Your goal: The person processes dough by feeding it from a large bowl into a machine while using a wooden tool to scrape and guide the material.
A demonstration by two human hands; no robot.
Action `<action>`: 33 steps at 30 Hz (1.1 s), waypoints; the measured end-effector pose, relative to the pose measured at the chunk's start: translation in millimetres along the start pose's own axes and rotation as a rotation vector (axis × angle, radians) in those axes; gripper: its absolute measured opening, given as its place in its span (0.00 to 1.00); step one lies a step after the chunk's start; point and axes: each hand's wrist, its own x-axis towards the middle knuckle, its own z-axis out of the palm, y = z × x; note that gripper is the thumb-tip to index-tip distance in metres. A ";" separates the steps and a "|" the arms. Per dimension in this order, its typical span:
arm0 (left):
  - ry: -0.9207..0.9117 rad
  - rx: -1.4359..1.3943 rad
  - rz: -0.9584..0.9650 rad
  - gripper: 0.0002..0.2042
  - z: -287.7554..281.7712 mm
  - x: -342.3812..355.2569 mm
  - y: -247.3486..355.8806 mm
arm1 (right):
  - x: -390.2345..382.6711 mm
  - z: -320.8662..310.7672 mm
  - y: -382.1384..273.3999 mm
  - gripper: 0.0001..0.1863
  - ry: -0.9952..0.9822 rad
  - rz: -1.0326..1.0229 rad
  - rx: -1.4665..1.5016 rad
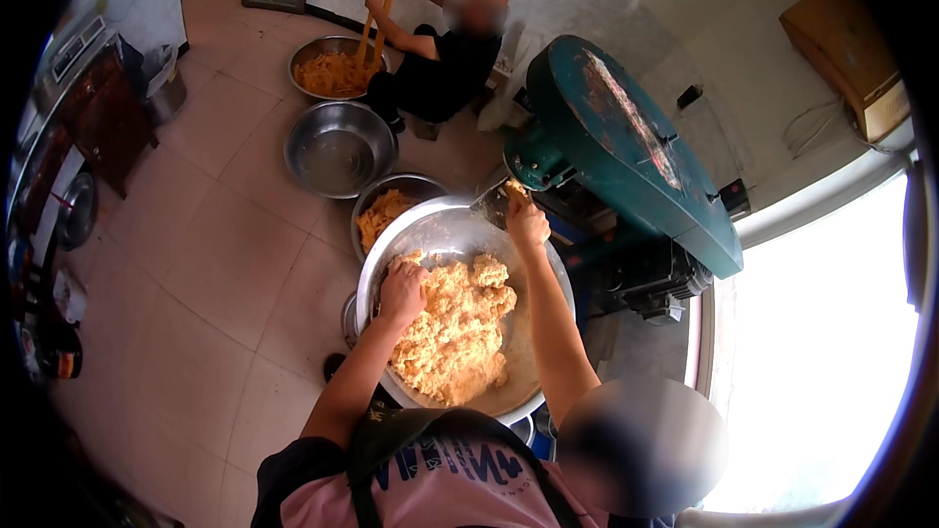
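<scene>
A large metal basin [370, 279] stands in front of me, holding a heap of crumbly yellow dough [455, 328]. My left hand [403, 291] is closed on some of the dough at the heap's left edge, its fingertips partly sunk in. At the basin's far right, my right hand [529, 222] grips a small lump of dough [515, 189] by the metal feed opening [492, 203] of a green machine [626, 152]. The fingers of that hand are partly hidden by the lump and the machine.
Beyond the basin are a bowl of orange-yellow strips [383, 215], a bare metal bowl [340, 150] and another strip-filled bowl [333, 73]. A seated person [445, 68] holds long strips and a cutting tool. A motor [660, 279] sits under the machine; a cabinet [106, 132] stands left.
</scene>
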 end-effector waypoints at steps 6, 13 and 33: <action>0.020 -0.001 0.049 0.10 1.0 -1.7 1.4 | 9.3 8.8 3.7 0.14 0.023 0.014 0.069; -0.002 0.013 0.042 0.09 0.3 -6.3 -4.0 | 5.6 5.6 -12.8 0.13 -0.003 -0.056 -0.016; -0.119 0.071 0.051 0.10 9.8 4.3 5.1 | 10.5 -3.8 8.0 0.10 -0.128 -0.070 -0.257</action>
